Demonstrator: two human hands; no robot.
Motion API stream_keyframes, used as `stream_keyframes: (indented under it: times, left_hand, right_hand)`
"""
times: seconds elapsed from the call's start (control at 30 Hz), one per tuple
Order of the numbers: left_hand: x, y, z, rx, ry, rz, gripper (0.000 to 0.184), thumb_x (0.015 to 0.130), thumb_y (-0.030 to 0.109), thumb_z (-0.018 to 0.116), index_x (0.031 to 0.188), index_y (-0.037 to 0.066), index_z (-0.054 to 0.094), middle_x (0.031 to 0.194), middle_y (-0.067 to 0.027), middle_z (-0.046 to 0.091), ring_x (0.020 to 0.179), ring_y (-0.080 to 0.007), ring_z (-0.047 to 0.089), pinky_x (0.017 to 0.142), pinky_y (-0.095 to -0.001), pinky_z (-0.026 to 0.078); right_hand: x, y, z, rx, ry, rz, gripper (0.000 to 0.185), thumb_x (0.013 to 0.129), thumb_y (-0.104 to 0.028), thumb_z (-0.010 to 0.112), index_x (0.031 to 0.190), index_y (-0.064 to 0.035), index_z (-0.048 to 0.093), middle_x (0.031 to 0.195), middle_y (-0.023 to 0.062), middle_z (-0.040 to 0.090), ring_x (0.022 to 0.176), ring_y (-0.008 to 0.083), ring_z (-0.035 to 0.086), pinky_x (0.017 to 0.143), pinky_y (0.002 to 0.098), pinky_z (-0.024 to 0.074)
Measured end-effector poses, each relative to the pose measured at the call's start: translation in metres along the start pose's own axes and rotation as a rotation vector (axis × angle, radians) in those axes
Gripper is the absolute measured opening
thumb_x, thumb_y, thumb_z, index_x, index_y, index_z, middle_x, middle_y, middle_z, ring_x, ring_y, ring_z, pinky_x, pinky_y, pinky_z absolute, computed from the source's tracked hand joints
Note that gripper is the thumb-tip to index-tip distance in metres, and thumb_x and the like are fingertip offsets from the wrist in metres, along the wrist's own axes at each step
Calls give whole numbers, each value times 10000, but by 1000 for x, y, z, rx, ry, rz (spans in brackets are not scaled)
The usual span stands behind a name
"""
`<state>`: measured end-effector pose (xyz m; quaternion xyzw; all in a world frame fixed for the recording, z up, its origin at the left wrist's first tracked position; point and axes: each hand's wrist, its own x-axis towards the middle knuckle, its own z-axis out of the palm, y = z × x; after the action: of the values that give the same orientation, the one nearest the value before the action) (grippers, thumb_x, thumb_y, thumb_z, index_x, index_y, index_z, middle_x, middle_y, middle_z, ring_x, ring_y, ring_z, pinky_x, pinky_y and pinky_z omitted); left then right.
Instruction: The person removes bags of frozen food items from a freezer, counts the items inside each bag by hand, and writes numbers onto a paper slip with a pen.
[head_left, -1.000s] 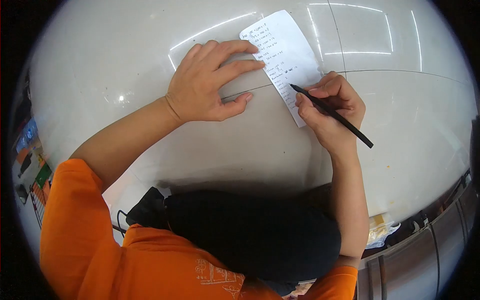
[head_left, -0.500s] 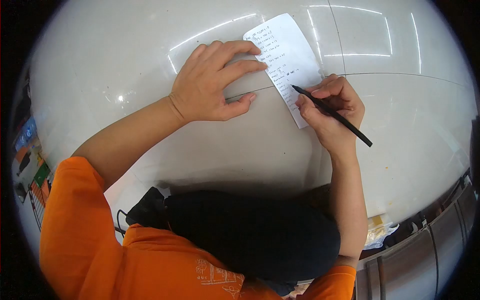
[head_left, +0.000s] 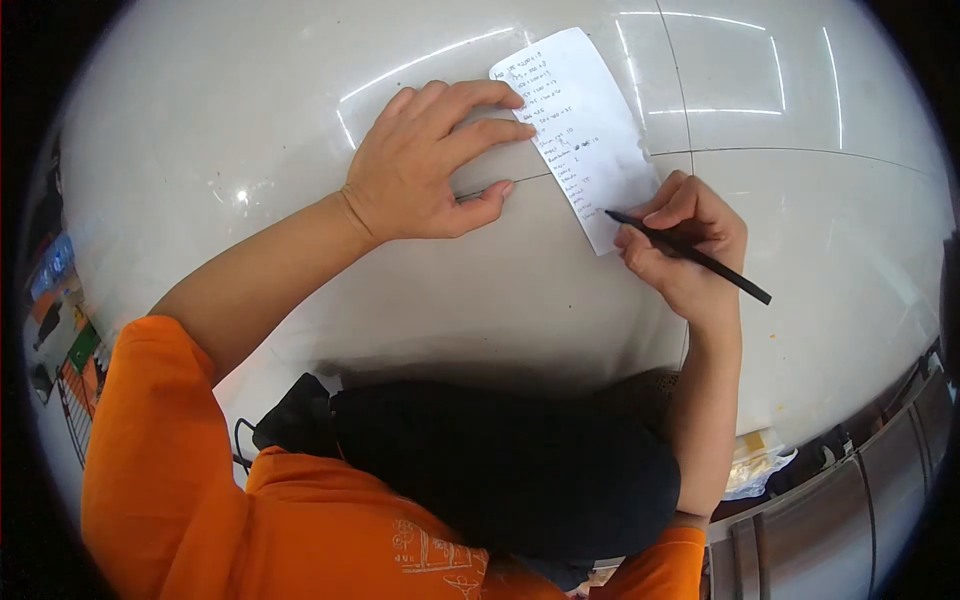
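A white sheet of paper (head_left: 590,120) with rows of small handwriting lies tilted on the pale tiled surface. My left hand (head_left: 425,160) rests at its left edge, fingers spread, with two fingertips touching the paper and nothing held. A black pen (head_left: 700,260) is pinched in my right hand (head_left: 695,245), its tip close to the lower lines of writing. The side of my right hand covers part of the paper's lower right edge.
Pale glossy tiles (head_left: 500,300) with dark joints and light reflections surround the paper. A clear plastic bag (head_left: 755,468) sits at the lower right beside brown panels (head_left: 820,530). A wire rack (head_left: 75,410) stands at the far left.
My right hand and the pen have moved down and to the right, towards the paper's lower end. The paper has shifted slightly right. My left hand has barely moved.
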<state>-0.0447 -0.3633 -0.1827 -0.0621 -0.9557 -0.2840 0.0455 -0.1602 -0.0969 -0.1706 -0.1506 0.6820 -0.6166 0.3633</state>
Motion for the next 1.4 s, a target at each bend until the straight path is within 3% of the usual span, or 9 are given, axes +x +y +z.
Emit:
stream_keyframes:
  times: [0.23, 0.33, 0.43, 0.63, 0.93, 1.4]
  left_hand:
    - [-2, 2, 2, -1, -8, -24, 483, 692, 198, 771, 1169, 166, 700, 1324, -58, 611, 1061, -266, 591, 873, -381, 459]
    - [-2, 2, 2, 1, -11, -24, 480, 694, 199, 771, 1168, 164, 700, 1324, -59, 612, 1064, -268, 591, 878, -382, 459]
    - [-1, 2, 2, -1, -16, -26, 478, 696, 199, 771, 1168, 163, 700, 1325, -61, 611, 1064, -269, 590, 885, -383, 457]
    - [-2, 1, 3, -5, -14, -28, 479, 700, 194, 765, 1173, 163, 699, 1325, -65, 608, 1072, -271, 588, 899, -389, 455]
    - [-1, 1, 3, -7, -7, -30, 465, 696, 197, 770, 1156, 162, 709, 1321, -65, 609, 1083, -277, 588, 896, -392, 466]
    - [-1, 0, 2, -4, -19, -36, 465, 700, 196, 768, 1159, 160, 705, 1315, -73, 611, 1093, -284, 590, 915, -402, 453]
  right_hand:
    - [-10, 10, 3, -110, -10, -23, 292, 707, 77, 780, 749, -48, 520, 750, -1, 569, 677, 56, 539, 602, 212, 436]
    - [-10, 12, 1, -205, -61, -19, 308, 708, 158, 751, 765, -33, 516, 803, 54, 584, 728, 108, 595, 687, 249, 511]
    - [-9, 13, 2, -129, -20, 22, 294, 708, 70, 788, 750, -49, 523, 740, 2, 565, 655, 57, 537, 610, 198, 436]
    - [-8, -1, 8, -40, 32, -73, 283, 715, 75, 778, 752, -44, 524, 737, 5, 560, 695, 58, 551, 628, 192, 440]
    - [-5, 12, 6, -160, -32, 3, 280, 691, 35, 783, 723, -51, 518, 714, 10, 588, 663, 68, 533, 612, 226, 441]
    - [-2, 12, 5, -211, -43, -51, 274, 675, 36, 781, 714, -23, 516, 696, 41, 574, 650, 96, 534, 594, 245, 436]
